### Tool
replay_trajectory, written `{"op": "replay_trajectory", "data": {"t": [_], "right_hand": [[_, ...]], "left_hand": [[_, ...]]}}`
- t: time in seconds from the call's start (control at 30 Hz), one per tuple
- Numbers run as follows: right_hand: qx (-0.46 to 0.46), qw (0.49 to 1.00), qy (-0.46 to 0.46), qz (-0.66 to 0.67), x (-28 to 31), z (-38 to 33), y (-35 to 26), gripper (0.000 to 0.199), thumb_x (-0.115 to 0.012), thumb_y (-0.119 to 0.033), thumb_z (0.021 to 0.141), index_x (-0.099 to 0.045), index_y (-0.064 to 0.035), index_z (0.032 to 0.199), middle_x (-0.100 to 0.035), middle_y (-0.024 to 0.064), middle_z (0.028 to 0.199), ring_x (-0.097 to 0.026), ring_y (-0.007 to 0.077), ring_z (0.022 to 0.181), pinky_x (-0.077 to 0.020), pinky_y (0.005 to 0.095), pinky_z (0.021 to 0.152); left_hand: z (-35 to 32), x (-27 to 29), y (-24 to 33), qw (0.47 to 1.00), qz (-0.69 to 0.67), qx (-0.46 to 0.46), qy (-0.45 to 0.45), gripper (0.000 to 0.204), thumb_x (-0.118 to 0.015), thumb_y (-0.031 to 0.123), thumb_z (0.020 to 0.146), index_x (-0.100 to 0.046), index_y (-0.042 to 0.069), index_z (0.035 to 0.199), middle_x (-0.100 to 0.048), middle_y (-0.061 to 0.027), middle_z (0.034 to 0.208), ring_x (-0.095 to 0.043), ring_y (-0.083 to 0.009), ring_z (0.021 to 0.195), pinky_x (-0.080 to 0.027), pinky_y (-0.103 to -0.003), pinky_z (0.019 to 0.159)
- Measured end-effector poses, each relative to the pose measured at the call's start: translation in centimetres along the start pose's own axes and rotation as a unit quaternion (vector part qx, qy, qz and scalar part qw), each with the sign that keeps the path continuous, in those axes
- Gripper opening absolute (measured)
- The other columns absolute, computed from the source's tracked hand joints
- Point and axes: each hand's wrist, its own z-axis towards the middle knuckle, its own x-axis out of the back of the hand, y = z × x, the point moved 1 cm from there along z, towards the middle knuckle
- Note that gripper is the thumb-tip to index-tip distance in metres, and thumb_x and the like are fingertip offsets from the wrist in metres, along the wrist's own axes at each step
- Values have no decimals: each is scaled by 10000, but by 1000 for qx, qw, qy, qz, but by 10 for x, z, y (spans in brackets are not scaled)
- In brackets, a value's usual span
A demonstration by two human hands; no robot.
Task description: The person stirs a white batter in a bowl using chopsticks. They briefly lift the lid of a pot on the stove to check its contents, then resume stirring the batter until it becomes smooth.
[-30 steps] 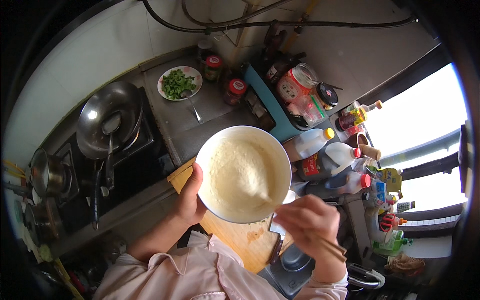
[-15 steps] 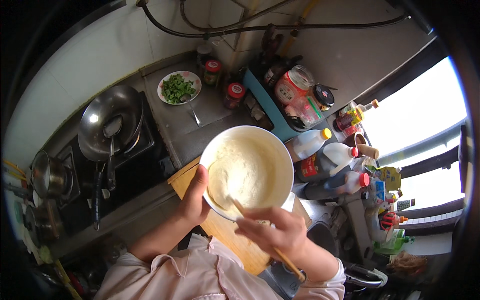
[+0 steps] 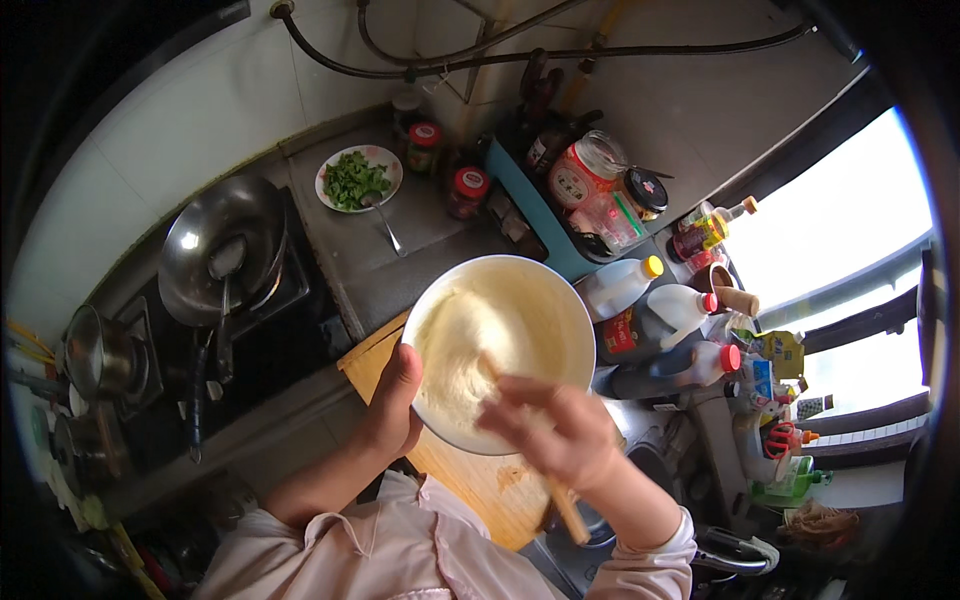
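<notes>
Above a wooden cutting board (image 3: 455,478), a white bowl (image 3: 571,345) is tilted toward me. Pale, sticky dough or batter (image 3: 462,325) lies inside and is smeared up the wall. My left hand (image 3: 392,405) grips the left rim, its thumb on the outside edge and its other fingers hidden behind the bowl. My right hand (image 3: 560,430), somewhat blurred, is closed round wooden chopsticks (image 3: 570,515). Their tips are in the pale mixture, and the thick ends stick out below the hand.
On the left, a wok (image 3: 185,265) with a ladle (image 3: 226,285) and a saucepan (image 3: 95,350) sit on the stove. Beyond the bowl stands a plate of chopped greens (image 3: 355,180) with a spoon (image 3: 385,225). Jars (image 3: 468,190) and several bottles (image 3: 640,330) line the right.
The bowl has shifted slightly right and toward me. The chopstick tips have moved up and right within the mixture, which has changed shape.
</notes>
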Motion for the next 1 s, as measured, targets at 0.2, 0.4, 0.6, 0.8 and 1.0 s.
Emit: {"op": "replay_trajectory", "data": {"t": [0.2,0.4,0.6,0.8,1.0], "right_hand": [[-51,996,-67,1,28,-5,-16,206,-752,-147,743,-706,-113,942,-625,42,861,-651,139,656,-534,239,496],[-101,992,34,60,11,11,18,229,-779,-39,694,-700,-80,904,-663,59,814,-665,177,682,-529,286,559],[-111,992,-48,25,26,-4,-17,183,-794,-75,685,-720,-129,844,-658,43,792,-665,173,661,-533,282,541],[-65,994,45,69,5,7,7,233,-775,-48,706,-704,-66,927,-682,87,857,-675,199,694,-532,273,576],[-101,995,-23,-13,28,-10,-12,262,-791,-76,694,-700,-90,939,-657,71,813,-677,184,687,-545,274,547]], "left_hand": [[-3,16,11,999,-4,-36,-6,802,-311,642,929,-258,30,1445,-402,-131,1426,-412,-240,1307,-339,-386,1076],[-2,2,0,998,-41,38,33,786,-325,630,933,-263,36,1444,-405,-117,1425,-400,-225,1313,-342,-383,1074],[-3,14,14,1000,-2,-19,12,808,-345,643,922,-258,32,1444,-403,-126,1424,-405,-233,1309,-343,-386,1074],[-7,4,0,999,-15,19,28,818,-344,644,921,-247,26,1448,-396,-131,1427,-404,-235,1310,-335,-384,1076],[-7,18,21,998,41,-51,-7,847,-348,652,916,-230,7,1451,-380,-146,1437,-395,-249,1316,-336,-390,1075]]}}
